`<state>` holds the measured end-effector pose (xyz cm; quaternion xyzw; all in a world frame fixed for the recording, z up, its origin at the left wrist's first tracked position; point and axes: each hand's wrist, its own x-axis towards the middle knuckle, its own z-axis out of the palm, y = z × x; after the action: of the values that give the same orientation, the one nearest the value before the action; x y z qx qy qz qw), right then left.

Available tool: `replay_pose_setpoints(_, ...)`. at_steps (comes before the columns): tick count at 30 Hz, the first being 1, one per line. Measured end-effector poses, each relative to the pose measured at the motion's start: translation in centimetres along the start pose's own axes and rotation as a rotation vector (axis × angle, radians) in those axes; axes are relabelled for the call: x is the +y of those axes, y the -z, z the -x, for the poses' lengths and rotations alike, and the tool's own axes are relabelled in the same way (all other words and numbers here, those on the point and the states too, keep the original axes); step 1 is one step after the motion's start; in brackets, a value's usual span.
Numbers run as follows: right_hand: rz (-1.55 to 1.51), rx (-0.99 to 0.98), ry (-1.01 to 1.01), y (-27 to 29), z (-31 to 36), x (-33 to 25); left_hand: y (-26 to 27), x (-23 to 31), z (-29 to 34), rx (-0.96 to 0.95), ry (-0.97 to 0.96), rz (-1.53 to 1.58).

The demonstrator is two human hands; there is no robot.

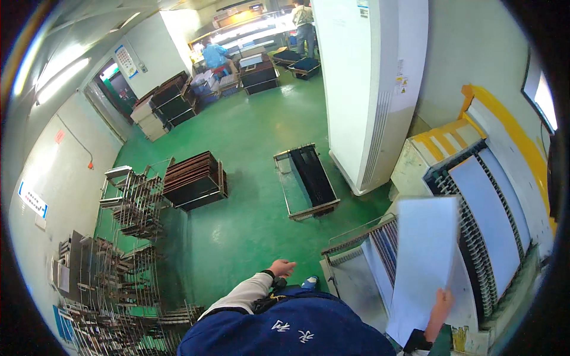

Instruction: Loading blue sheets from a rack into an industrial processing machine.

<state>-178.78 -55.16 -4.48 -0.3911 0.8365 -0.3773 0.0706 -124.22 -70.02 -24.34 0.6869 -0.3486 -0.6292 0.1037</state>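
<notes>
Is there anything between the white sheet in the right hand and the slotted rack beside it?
Nothing visible. The right hand holds the sheet by its lower edge, directly over the rack.

- i'm looking down into a factory production hall with a glossy green painted floor [249, 196].
- wheeled metal rack carts of dark flat panels [195, 181] stand about.
- a white, yellow-edged conveyor machine [504, 178] carries pale sheets.
- stacks of empty steel wire racks [127, 261] line the wall.
</notes>
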Motion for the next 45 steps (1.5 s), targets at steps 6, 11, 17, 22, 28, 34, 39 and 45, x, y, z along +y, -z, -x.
replay_pose_setpoints(6, -1.061, 0.253, -0.395, 4.8, -0.2, -6.1, 0.6, -0.4, -1.1, -0.035, -0.018, 0.114)
replay_pose_setpoints(11, -0.846, 0.066, -0.369, 3.5, -0.9, -3.1, 1.2, -0.8, -0.6, -0.026, -0.014, 0.152)
replay_pose_setpoints(17, -1.510, 0.060, -0.438, 0.2, -1.6, -0.1, 1.9, -0.5, -0.7, -0.073, 0.020, 0.210)
replay_pose_setpoints(22, -1.578, 0.129, -0.504, -0.2, -1.5, 0.3, 2.2, 0.1, 0.0, -0.057, 0.010, 0.207)
replay_pose_setpoints(28, -1.546, 0.190, -0.490, 0.6, -1.1, 1.8, 2.3, 0.2, 0.8, -0.046, 0.003, 0.220)
replay_pose_setpoints(34, -1.612, 0.225, -0.483, 0.7, -1.1, 3.6, 2.1, 0.2, 1.1, -0.038, 0.021, 0.217)
replay_pose_setpoints(39, -1.715, 0.230, -0.493, -0.4, -2.2, 3.5, 1.9, 0.1, 1.0, -0.050, 0.025, 0.185)
replay_pose_setpoints(45, -1.570, 0.037, -0.606, -0.2, -4.5, 1.5, 1.3, 1.0, 0.7, -0.065, 0.013, 0.173)
